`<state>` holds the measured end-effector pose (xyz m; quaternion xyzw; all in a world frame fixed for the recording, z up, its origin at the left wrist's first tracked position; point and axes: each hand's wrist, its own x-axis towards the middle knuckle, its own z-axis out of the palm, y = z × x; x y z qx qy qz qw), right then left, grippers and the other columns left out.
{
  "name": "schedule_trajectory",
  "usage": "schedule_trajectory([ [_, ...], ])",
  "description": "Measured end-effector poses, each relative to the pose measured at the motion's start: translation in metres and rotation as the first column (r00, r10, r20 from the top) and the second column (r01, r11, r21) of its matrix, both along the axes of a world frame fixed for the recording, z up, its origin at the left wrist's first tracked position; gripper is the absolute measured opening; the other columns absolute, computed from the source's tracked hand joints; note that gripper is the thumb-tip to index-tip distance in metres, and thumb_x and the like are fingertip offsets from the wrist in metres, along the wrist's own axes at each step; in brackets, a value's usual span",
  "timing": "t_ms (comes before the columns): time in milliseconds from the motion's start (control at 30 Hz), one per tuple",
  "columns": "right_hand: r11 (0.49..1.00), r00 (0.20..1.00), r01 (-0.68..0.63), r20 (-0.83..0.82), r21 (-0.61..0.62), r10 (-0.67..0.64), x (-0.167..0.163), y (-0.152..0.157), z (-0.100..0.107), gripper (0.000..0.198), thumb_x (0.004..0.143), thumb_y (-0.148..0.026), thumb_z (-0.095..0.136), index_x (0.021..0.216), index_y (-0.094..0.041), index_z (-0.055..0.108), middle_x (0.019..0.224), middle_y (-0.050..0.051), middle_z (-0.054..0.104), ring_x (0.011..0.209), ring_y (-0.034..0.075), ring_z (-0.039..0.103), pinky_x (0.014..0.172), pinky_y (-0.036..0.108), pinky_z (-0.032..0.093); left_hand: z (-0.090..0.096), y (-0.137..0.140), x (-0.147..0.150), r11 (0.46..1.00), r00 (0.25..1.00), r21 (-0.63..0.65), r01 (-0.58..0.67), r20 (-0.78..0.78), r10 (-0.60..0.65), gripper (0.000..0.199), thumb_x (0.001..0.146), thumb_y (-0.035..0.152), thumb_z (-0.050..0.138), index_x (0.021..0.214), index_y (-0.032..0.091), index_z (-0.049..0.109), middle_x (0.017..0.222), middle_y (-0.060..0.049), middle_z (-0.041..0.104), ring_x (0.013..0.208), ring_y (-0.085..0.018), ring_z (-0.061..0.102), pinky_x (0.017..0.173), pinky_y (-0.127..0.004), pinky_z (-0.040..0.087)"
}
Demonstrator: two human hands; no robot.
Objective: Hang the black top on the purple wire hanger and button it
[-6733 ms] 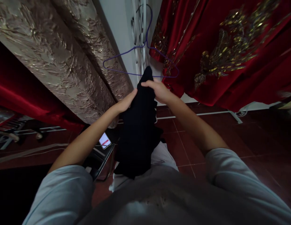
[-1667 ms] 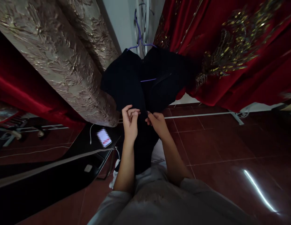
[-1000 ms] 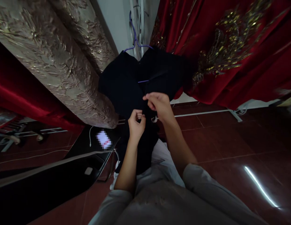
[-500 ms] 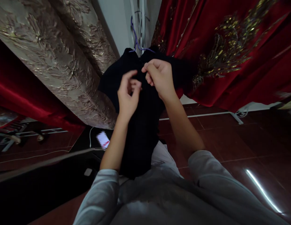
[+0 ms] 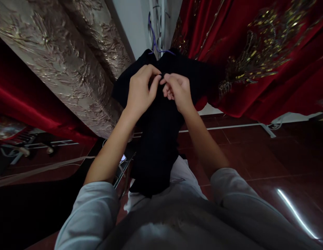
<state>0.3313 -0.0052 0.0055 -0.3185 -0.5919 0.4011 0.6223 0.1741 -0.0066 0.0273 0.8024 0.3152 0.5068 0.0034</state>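
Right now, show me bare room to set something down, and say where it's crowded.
Bare: tiled floor, between the right sleeve and white rack foot. Crowded: around the dark garment, between patterned beige fabric and red cloth. The left forearm partly covers a phone.

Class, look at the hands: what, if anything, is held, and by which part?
The dark garment, by its front near the neckline: the left hand pinches it; the right hand may too.

Hanger's (image 5: 154,44) lower part: hidden by dark garment (image 5: 158,139). Phone (image 5: 123,158): mostly behind left forearm (image 5: 106,152). Bit at fingertips (image 5: 166,76): too small to tell. Red cloth (image 5: 245,99): cut off above.
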Motion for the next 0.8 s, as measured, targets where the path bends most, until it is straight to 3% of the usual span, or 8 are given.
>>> schedule_trajectory([
  [133,0.999,0.998,0.037,0.055,0.002,-0.037,0.000,0.005,0.002,0.038,0.097,-0.046,0.069,0.074,-0.019,0.056,0.059,-0.005,0.051,0.048,0.005,0.045,0.046,0.016,0.035,0.000,0.002,0.002,1.000,1.000,0.012,-0.014,0.015,0.014,0.033,0.109,0.050,0.048,0.103,0.021,0.063,0.100,-0.010,0.066,0.100,-0.026,0.067,0.097,-0.039,0.052],
  [300,0.997,0.998,0.053,0.034,-0.064,-0.051,0.004,0.004,-0.008,0.038,0.101,-0.048,0.060,0.075,-0.019,0.056,0.058,-0.004,0.053,0.044,0.006,0.043,0.043,0.018,0.031,0.002,0.004,0.006,0.996,0.993,-0.051,0.068,0.099,-0.063,0.028,0.106,0.048,0.056,0.102,0.022,0.065,0.098,-0.009,0.064,0.105,-0.028,0.065,0.101,-0.042,0.050],
  [533,0.994,0.997,0.068,0.051,-0.086,-0.064,0.002,-0.006,0.007,0.038,0.093,-0.050,0.072,0.078,-0.021,0.054,0.059,-0.005,0.050,0.048,0.007,0.042,0.046,0.019,0.033,-0.003,0.001,0.004,0.989,0.980,-0.072,0.127,0.164,-0.114,0.030,0.101,0.051,0.065,0.097,0.021,0.066,0.094,-0.008,0.062,0.100,-0.028,0.064,0.096,-0.042,0.049],
  [667,0.988,0.983,0.155,0.099,-0.019,-0.152,-0.003,0.002,-0.007,0.030,0.094,-0.036,0.069,0.075,-0.021,0.051,0.058,-0.006,0.045,0.051,0.008,0.041,0.051,0.020,0.034,0.006,0.002,0.009,0.995,0.989,0.057,0.079,0.121,-0.086,0.041,0.106,0.059,0.053,0.098,0.021,0.066,0.090,-0.005,0.064,0.082,-0.019,0.061,0.078,-0.035,0.049],
  [733,0.981,0.965,0.192,0.180,0.018,-0.192,-0.004,0.009,-0.020,0.026,0.091,-0.025,0.066,0.071,-0.021,0.050,0.056,-0.006,0.043,0.052,0.008,0.038,0.053,0.022,0.033,0.015,0.020,-0.004,0.976,0.985,0.213,0.034,0.157,-0.069,0.042,0.108,0.060,0.049,0.102,0.021,0.066,0.091,-0.003,0.065,0.083,-0.015,0.060,0.075,-0.032,0.048],
  [800,0.979,0.948,0.200,0.244,0.039,-0.203,-0.006,0.013,-0.033,0.026,0.088,-0.019,0.063,0.067,-0.021,0.048,0.054,-0.006,0.041,0.052,0.008,0.036,0.056,0.023,0.034,0.020,0.050,-0.034,0.925,0.968,0.377,-0.054,0.246,-0.044,0.041,0.108,0.061,0.049,0.104,0.023,0.065,0.092,0.000,0.065,0.088,-0.012,0.060,0.079,-0.032,0.049],
])
